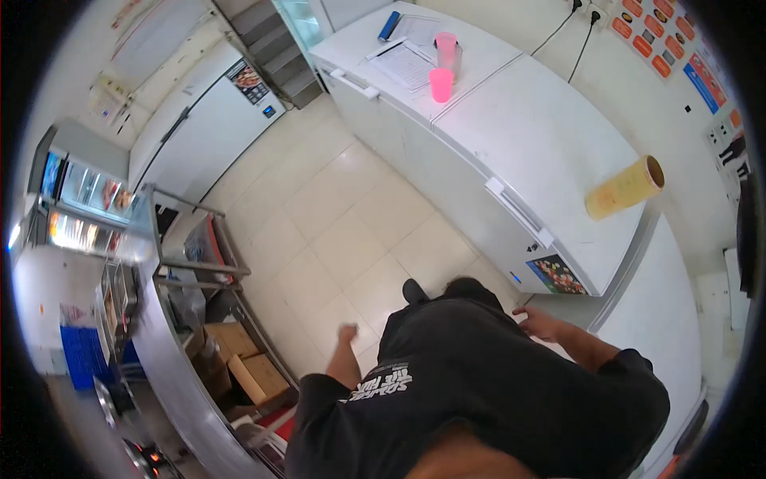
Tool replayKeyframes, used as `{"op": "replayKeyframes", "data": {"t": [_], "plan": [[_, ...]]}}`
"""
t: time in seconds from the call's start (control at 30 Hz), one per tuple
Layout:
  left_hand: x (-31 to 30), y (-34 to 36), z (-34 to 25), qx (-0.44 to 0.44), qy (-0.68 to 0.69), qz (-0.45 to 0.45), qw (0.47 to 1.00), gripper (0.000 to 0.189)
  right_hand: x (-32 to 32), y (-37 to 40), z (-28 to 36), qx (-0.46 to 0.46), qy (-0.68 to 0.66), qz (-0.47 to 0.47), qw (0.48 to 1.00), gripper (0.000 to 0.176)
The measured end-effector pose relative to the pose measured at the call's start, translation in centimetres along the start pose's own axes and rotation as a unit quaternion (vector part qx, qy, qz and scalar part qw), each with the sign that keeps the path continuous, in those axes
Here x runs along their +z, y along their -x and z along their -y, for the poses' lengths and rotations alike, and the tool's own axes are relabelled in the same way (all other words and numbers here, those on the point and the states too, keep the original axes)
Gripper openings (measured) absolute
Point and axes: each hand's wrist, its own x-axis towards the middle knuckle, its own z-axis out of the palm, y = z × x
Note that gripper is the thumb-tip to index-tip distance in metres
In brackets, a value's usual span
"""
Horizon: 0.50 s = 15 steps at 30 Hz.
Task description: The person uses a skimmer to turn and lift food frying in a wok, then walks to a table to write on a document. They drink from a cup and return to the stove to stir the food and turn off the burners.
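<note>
Over the tiled floor (343,215), my left hand (347,331) hangs beside my body, its fingers curled and too small to read clearly. My right hand (536,322) is at my other side near the end of the white chest freezer (479,191), fingers apart, touching nothing. A yellow cylinder (618,191) lies on the freezer top. Farther along it are two pink cups (440,85), papers (401,65) and a blue roll (389,26).
At the left runs a steel counter (171,351) with cardboard boxes (257,377) beneath it. Another white freezer (199,120) stands at the back left, near steps (271,48). A second white surface (654,319) is at the right.
</note>
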Motion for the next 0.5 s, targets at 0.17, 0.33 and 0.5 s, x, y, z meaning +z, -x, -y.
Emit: {"op": "replayKeyframes", "data": {"t": [0.17,0.33,0.5], "plan": [[-31.3,-17.6,-11.0,0.156,0.066,-0.245,0.955,0.036,-0.3,-5.6,13.5,-0.045,-0.029,0.065,0.996,0.040],[-47.2,-21.7,-26.5,0.250,0.359,-0.204,0.876,0.030,-2.7,-17.8,32.2,-0.212,0.151,-0.023,0.965,0.036],[-49.1,-32.5,-25.5,0.348,-0.179,-0.097,0.915,0.042,-6.8,-34.2,55.5,-0.389,0.078,-0.179,0.900,0.024]]}}
